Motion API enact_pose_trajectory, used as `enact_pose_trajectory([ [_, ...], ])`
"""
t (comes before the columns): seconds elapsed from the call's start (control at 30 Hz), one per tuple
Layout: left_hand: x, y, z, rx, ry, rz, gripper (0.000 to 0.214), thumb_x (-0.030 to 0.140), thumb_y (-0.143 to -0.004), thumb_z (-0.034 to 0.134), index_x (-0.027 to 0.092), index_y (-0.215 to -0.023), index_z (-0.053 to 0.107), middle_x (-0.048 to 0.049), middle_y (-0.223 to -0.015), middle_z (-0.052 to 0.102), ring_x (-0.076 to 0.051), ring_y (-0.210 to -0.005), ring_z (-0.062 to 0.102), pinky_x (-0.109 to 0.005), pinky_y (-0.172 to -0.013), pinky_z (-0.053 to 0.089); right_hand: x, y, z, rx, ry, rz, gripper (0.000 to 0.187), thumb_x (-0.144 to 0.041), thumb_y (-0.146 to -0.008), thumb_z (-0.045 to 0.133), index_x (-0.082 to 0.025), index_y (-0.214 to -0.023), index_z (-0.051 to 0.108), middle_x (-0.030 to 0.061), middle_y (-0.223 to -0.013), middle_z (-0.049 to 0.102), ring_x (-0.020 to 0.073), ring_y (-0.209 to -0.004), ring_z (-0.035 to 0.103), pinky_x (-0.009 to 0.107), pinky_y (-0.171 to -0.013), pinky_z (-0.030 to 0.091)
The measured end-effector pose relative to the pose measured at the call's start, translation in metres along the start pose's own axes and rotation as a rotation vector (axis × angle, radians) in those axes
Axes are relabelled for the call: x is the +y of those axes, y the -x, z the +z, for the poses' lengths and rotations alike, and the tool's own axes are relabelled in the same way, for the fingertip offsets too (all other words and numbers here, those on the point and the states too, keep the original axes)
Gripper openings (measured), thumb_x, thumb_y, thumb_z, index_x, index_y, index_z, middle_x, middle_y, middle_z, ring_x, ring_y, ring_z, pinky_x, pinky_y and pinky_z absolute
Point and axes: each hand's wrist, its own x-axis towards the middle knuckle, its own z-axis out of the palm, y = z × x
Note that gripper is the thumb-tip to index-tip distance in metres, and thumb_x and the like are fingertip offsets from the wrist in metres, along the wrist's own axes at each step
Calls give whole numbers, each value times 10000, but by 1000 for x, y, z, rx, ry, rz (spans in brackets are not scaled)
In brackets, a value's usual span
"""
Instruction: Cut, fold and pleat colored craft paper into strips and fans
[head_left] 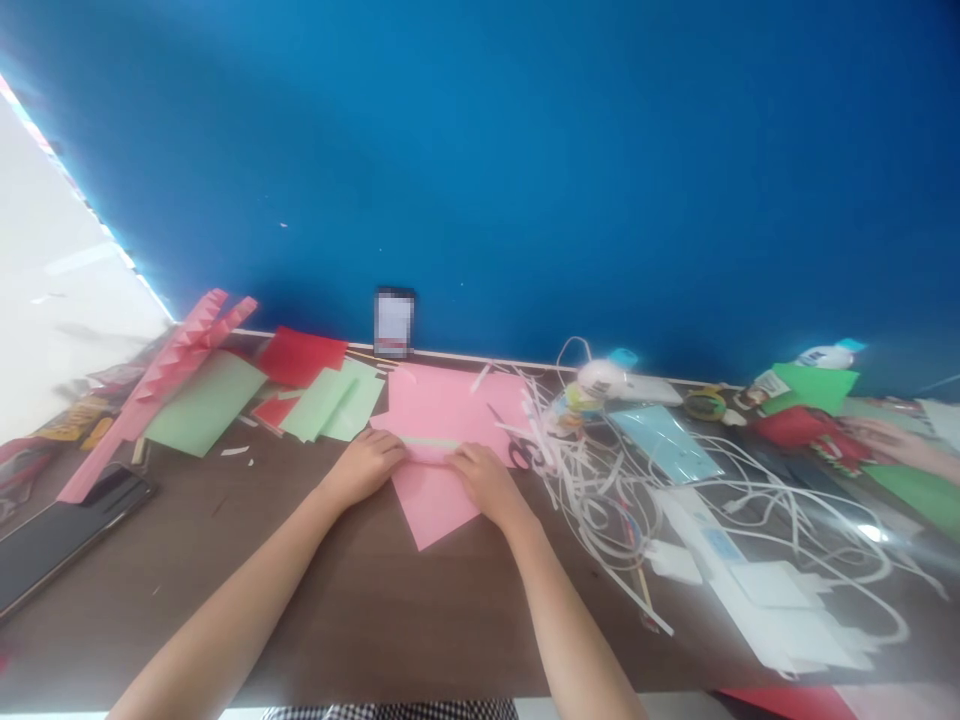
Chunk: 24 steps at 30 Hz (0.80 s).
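Observation:
In the middle of the table, my left hand (367, 466) and my right hand (486, 480) grip opposite ends of a narrow folded paper strip (430, 452), pink with a pale green band. Both hands have curled fingers pressed on the paper. Under the strip lie pink paper sheets (457, 396), one with a corner pointing toward me. Just right of my right hand is a pair of dark-handled scissors (517, 454), partly over the pink paper. Pale green papers (337, 400) and a red paper (301, 356) lie beyond my left hand.
Tangled white cables (600, 510) and a power strip (757, 590) spread on the right, near a glue bottle (600, 380). A pleated pink paper (169, 375) and a phone (67, 530) are at left. Another person's hand (892, 440) reaches in at far right. A blue wall (480, 180) stands behind.

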Motion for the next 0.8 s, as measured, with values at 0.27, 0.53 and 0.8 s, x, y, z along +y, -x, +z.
enact_pose_trajectory([
  [0.27, -3, -2, 3, 12, 93, -87, 245, 214, -869, 397, 201, -928, 634, -60, -845, 616, -173, -810, 543, -303, -715, 400, 7, 0, 2, 35, -148, 48, 201, -167, -870, 418, -188, -865, 618, 50, -807, 564, 175, -793, 504, 309, -727, 403],
  [0.53, -7, -5, 5, 17, 159, -289, 244, 272, -855, 421, 204, -870, 655, -49, -812, 645, -182, -757, 545, -306, -700, 396, 15, -5, 14, 153, -321, 306, 140, -236, -839, 463, -188, -750, 560, 30, -776, 591, 171, -767, 524, 301, -718, 396],
  [0.8, 4, -9, 1, 27, 141, -453, 203, 289, -815, 463, 207, -794, 647, -27, -743, 655, -187, -708, 535, -301, -666, 373, 14, -9, 23, 196, -337, 402, 120, -270, -803, 490, -197, -714, 525, 23, -751, 578, 175, -756, 536, 288, -706, 398],
])
